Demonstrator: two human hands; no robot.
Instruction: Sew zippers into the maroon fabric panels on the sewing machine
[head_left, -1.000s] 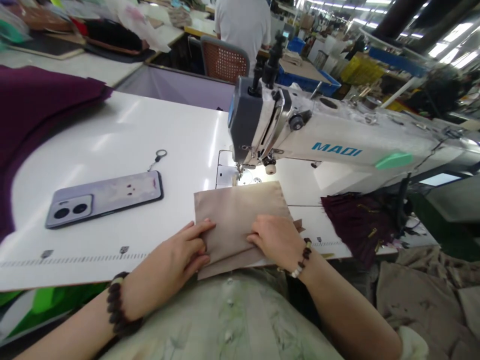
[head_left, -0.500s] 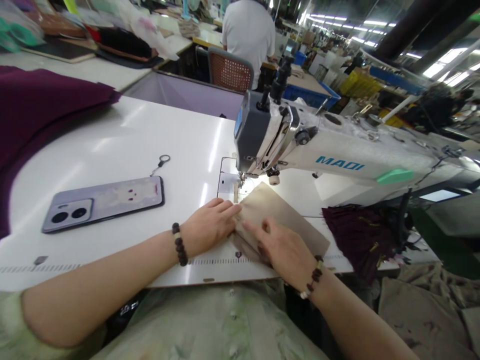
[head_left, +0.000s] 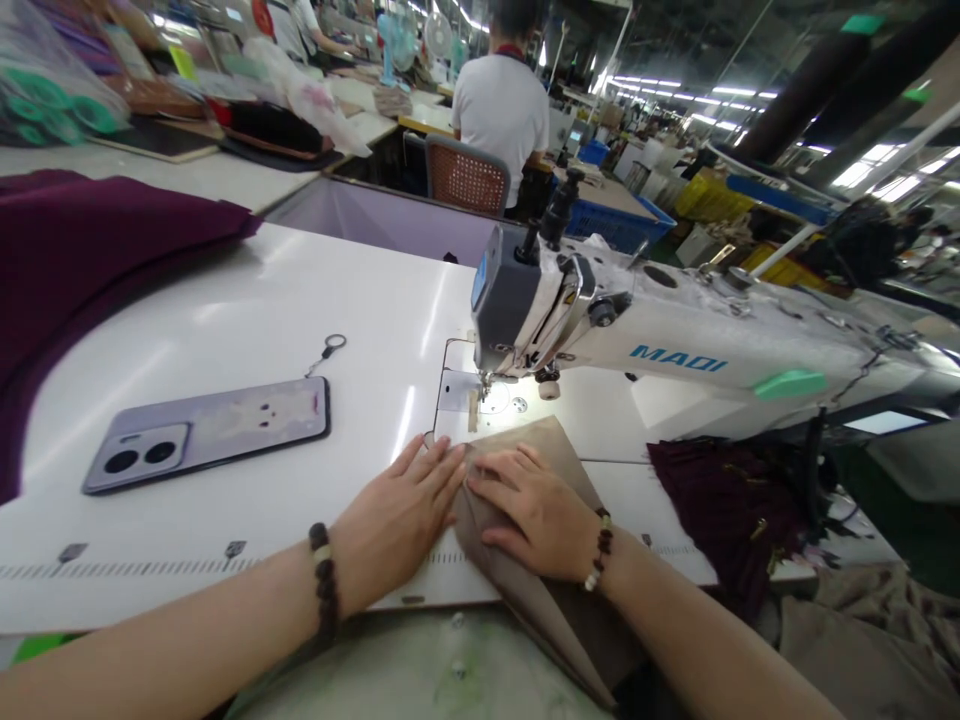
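Note:
A taupe piece of fabric (head_left: 551, 440) lies folded on the white sewing table, its lower part hanging over the front edge. My right hand (head_left: 536, 510) rests on top of it, fingers stretched forward and thumb apart. My left hand (head_left: 401, 515) lies flat at the fabric's left edge, its fingertips close to the right hand's. Just beyond the fingers stands the needle and presser foot area (head_left: 486, 388) of the sewing machine (head_left: 592, 310). The fabric's far corner is in front of the foot, apart from it.
A phone (head_left: 217, 430) with a ring strap lies on the left of the table. Dark purple fabric (head_left: 97, 240) covers the far left, and purple pieces with zips (head_left: 727, 500) lie to the right. A person (head_left: 501, 110) sits beyond, by a brown chair (head_left: 469, 175).
The fabric has turned and come back toward me, away from the presser foot. Both hands have drawn nearer to my body, the right one flattening onto the cloth. The view has tilted up slightly.

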